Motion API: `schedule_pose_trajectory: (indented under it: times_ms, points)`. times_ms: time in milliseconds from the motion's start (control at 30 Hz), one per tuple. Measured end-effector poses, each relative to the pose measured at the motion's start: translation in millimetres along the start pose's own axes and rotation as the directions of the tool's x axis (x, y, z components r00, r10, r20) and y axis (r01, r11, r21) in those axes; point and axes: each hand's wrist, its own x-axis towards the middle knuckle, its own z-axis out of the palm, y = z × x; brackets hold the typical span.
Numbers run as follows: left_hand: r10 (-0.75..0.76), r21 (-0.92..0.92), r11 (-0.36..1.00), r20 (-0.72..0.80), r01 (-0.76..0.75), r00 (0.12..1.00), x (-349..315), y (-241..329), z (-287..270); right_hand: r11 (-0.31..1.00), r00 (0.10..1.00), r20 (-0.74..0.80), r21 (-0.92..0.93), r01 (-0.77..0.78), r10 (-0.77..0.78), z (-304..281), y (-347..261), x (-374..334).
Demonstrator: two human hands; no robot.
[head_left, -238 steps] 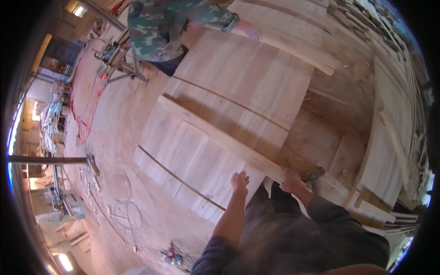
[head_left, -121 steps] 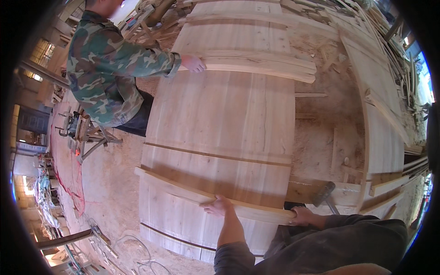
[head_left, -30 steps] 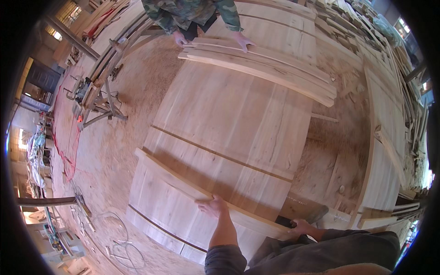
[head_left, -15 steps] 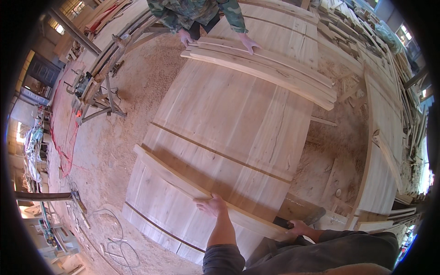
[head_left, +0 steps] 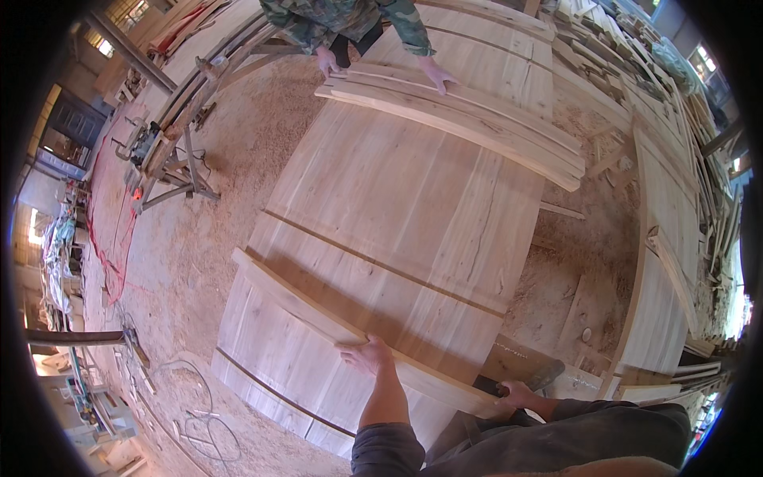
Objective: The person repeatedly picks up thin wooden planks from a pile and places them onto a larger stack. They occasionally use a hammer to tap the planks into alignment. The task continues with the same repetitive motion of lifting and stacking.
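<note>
A long pale wooden board [head_left: 294, 300] lies across a wide wooden panel [head_left: 381, 191], tilted up on its edge. My left hand [head_left: 368, 355] is closed over the board near its middle, fingers on the near face. At the board's right end, close to my body, my right hand [head_left: 520, 395] grips it, its fingers partly hidden. A small black thing [head_left: 486, 385] shows beside that hand; I cannot make out what it is. Dark grooves [head_left: 381, 262] run across the panel, one beyond the board and one nearer me.
Across the panel, a co-worker in a camouflage jacket [head_left: 326, 24] rests both hands on a stack of long boards [head_left: 453, 119]. To the left stands a wooden trestle with a tool [head_left: 147, 147]. Another panel [head_left: 664, 262] and scrap wood lie right. A cable [head_left: 214, 433] loops on the floor.
The co-worker's hands have shifted slightly to the right along the stacked boards. My hands and the board I hold look unchanged.
</note>
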Motion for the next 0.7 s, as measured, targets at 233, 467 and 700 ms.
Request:
schedule_pose_trajectory:
  times_ms: [233, 467, 700]
  points:
    - [-0.006, 0.008, 1.0, 0.033, 0.006, 0.999, -2.7, 5.5, -6.5, 1.0, 1.0, -0.022, -0.012, -0.002, 0.002, -0.1, -2.0, -1.7]
    - [0.006, 0.0, 1.0, -0.002, -0.006, 1.0, 0.8, -0.5, 2.1, 1.0, 1.0, -0.004, 0.005, -0.025, 0.025, -0.4, -0.3, 1.4]
    - [0.009, -0.008, 1.0, 0.007, -0.009, 1.0, -1.3, 0.4, -0.8, 1.0, 1.0, -0.03, 0.016, 0.001, -0.001, 1.0, 1.7, -0.1]
